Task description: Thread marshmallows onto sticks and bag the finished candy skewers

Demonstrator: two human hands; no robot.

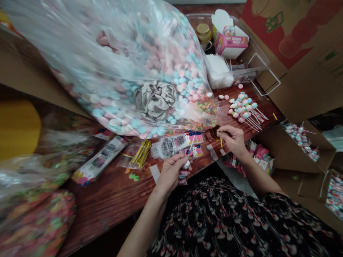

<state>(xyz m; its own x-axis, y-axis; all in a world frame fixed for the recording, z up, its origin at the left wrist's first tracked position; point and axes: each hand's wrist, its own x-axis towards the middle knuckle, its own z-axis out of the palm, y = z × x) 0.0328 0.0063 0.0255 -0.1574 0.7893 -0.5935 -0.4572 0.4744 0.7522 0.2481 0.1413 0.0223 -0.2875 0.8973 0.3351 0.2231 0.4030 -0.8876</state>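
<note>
Plastic-wrapped pastel candy skewer (183, 173) within left hand's (173, 169) fingers

At its two o'clock, the right hand's (233, 140) fingers meet coppery-brown thin strands (211, 134), a yellow strip (221, 142) just below; their grip I cannot tell. Left fingers grasp the skewer.

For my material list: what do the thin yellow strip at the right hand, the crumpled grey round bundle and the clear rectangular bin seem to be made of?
Thin yellow strip: perhaps plastic, from its even colour; finish too small to judge.
Crumpled grey round bundle: probably satiny fabric, from its soft, shiny folds.
Clear rectangular bin: likely glossy plastic, from its stiff, see-through walls.
</note>
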